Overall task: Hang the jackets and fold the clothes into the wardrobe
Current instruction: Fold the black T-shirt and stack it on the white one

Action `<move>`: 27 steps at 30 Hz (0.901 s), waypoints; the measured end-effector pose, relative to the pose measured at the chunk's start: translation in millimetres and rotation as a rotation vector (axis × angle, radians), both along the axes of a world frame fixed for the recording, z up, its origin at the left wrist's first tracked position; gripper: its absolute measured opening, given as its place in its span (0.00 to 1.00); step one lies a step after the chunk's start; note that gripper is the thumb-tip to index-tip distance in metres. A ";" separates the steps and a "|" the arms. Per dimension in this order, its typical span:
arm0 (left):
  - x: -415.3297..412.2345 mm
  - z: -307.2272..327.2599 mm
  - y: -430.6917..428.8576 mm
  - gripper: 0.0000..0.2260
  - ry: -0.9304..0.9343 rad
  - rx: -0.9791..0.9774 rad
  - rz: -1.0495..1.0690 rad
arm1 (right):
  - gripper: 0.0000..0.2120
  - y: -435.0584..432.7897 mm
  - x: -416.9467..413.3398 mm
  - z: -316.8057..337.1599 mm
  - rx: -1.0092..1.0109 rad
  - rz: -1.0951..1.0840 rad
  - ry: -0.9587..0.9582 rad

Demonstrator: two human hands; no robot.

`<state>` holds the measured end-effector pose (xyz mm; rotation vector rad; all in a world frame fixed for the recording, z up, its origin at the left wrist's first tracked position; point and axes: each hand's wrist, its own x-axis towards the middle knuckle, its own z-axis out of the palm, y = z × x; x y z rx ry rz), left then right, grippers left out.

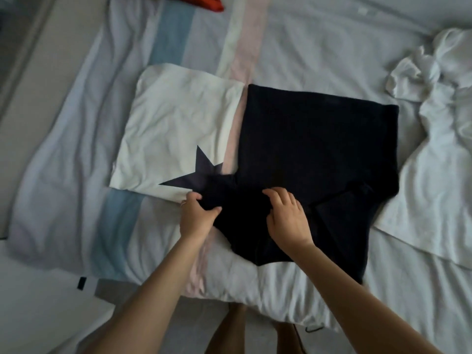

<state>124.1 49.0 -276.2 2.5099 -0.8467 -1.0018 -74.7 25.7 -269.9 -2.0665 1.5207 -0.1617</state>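
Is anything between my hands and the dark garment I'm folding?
Nothing visible. The left hand grips the dark garment at its near edge, and the right hand rests on it. The wardrobe is out of view.
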 end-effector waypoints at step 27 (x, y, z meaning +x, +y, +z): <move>-62.3 23.2 -24.8 0.15 0.135 -0.427 -0.675 | 0.22 11.2 -13.5 2.0 0.486 -0.617 -0.269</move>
